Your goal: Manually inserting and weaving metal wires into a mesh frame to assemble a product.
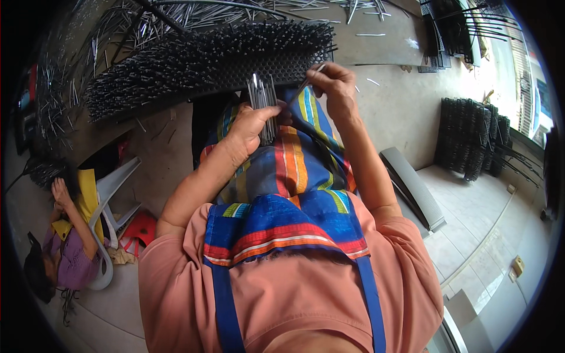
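Observation:
A bundle of thin, shiny clear-grey sticks [262,91] stands upright over my lap, with the fingers of my left hand [250,125] wrapped round it. To its right my right hand [336,83] is raised in a pinch on a thin pale stick [319,68]; its lower part blurs against the apron. Just beyond both hands lies a long black perforated board [288,66]. Dark upright rods [200,62] crowd its left and far parts, while rows of bare holes show at its near right. A striped blue apron [282,170] covers my lap.
Loose silver sticks [223,17] are strewn over the floor beyond the board. Black wire-like stacks [468,138] stand at the right, near a grey panel [412,188]. At the left another person [70,247] sits by a white chair [103,259], hands at a dark bundle.

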A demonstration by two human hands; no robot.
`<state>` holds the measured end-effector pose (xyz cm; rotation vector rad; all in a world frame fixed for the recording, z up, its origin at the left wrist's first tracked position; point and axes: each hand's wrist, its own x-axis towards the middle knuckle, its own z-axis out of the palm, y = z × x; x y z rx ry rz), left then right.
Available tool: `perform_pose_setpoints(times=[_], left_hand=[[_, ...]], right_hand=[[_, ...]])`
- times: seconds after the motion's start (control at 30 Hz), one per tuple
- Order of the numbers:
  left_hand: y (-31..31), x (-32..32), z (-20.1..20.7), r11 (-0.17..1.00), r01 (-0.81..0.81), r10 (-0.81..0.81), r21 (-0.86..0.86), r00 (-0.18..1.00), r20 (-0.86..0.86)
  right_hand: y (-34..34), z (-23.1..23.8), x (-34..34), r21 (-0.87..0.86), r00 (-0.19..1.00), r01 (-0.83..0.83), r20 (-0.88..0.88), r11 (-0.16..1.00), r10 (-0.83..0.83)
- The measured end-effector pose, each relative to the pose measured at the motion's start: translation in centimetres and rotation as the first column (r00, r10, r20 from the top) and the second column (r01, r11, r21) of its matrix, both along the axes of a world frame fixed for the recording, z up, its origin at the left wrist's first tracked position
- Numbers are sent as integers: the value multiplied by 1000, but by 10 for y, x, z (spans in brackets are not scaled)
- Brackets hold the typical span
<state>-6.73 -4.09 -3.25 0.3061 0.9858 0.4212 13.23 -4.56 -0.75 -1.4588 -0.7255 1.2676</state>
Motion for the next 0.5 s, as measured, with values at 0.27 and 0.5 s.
perform_pose_setpoints(times=[0.27,0.5], left_hand=[[-18,-12,2,980,-27,20,198,999,36],[-15,-15,9,986,-69,72,155,997,-14]], right_hand=[[36,-2,-14,491,904,149,285,858,-319],[44,-16,-21,544,781,-70,551,836,-293]])
